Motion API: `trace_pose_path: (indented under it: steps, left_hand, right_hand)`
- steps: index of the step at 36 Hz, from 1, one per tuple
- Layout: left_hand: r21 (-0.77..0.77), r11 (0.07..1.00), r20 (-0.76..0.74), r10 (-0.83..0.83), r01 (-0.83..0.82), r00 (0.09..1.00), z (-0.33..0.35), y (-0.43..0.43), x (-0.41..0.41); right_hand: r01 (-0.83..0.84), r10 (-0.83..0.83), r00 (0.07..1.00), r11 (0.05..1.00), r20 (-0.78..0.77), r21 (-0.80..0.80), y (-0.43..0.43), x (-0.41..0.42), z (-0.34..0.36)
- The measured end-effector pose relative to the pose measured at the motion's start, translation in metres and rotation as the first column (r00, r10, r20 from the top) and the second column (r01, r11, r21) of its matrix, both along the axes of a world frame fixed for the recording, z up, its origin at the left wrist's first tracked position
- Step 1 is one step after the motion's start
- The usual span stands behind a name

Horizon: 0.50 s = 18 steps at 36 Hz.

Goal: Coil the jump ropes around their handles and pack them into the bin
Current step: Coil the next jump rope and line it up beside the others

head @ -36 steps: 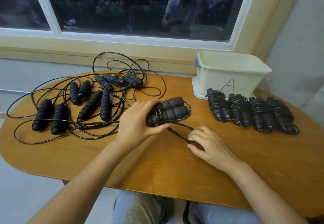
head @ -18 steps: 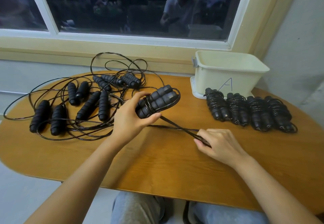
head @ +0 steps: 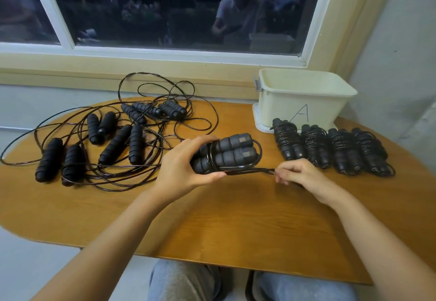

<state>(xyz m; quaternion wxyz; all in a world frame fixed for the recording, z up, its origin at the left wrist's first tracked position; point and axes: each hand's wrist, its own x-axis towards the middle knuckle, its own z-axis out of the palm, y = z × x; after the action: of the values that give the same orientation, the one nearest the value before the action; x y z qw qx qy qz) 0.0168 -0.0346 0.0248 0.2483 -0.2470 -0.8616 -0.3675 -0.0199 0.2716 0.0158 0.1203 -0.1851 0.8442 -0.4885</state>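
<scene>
Over the wooden table, the left grip clasps paired rope handles while the right grip pinches their cord.

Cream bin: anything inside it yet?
Only bare inner walls of the cream bin show below the rim; nothing pokes above it. Its near wall hides the floor, so the contents cannot be confirmed. Four coiled jump ropes lie on the table in front.
</scene>
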Motion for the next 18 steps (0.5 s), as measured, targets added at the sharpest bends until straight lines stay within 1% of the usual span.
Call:
trace_pose_path:
  steps: [1, 3, 5, 6, 8, 10, 12, 13, 16, 18]
  left_hand:
    - [-0.017, 1.000, -0.021, -0.026, 0.026, 0.999, 0.002, 0.000, 0.001]
    - [-0.088, 0.993, -0.077, -0.082, 0.075, 0.994, 0.006, 0.003, 0.004]
    - [-0.246, 0.965, -0.145, -0.135, 0.096, 0.980, 0.011, 0.008, 0.008]
    - [-0.350, 0.933, -0.189, -0.158, 0.084, 0.969, 0.013, 0.011, 0.009]
    - [-0.545, 0.838, -0.274, -0.202, 0.022, 0.940, 0.015, 0.017, 0.010]
    - [-0.672, 0.739, -0.317, -0.225, -0.051, 0.921, 0.016, 0.023, 0.012]
    - [-0.729, 0.670, -0.351, -0.191, -0.140, 0.917, 0.013, 0.028, 0.013]
    - [-0.733, 0.653, -0.367, -0.147, -0.188, 0.919, 0.011, 0.030, 0.012]
    - [-0.712, 0.630, -0.382, 0.024, -0.311, 0.924, 0.008, 0.032, 0.010]
    - [-0.687, 0.629, -0.384, 0.110, -0.363, 0.917, 0.008, 0.031, 0.007]
  right_hand:
    - [0.003, -0.001, 0.999, 0.999, 0.043, -0.034, -0.001, -0.004, 0.005]
    - [-0.012, 0.014, 0.995, 1.000, 0.100, -0.022, -0.006, -0.012, 0.014]
    - [-0.015, 0.010, 0.993, 0.999, 0.118, 0.041, -0.013, -0.022, 0.023]
    - [-0.014, 0.005, 0.993, 0.997, 0.115, 0.079, -0.017, -0.027, 0.026]
    - [0.004, -0.018, 0.997, 0.987, 0.080, 0.163, -0.025, -0.034, 0.037]
    - [0.024, -0.030, 0.999, 0.981, 0.027, 0.193, -0.037, -0.033, 0.053]
    - [0.048, -0.041, 0.998, 0.981, -0.043, 0.190, -0.049, -0.027, 0.068]
    - [0.066, -0.048, 0.994, 0.979, -0.095, 0.194, -0.055, -0.023, 0.073]
    - [0.123, -0.040, 0.960, 0.950, -0.279, 0.287, -0.069, -0.002, 0.078]
    - [0.161, -0.032, 0.934, 0.927, -0.355, 0.339, -0.075, 0.014, 0.075]
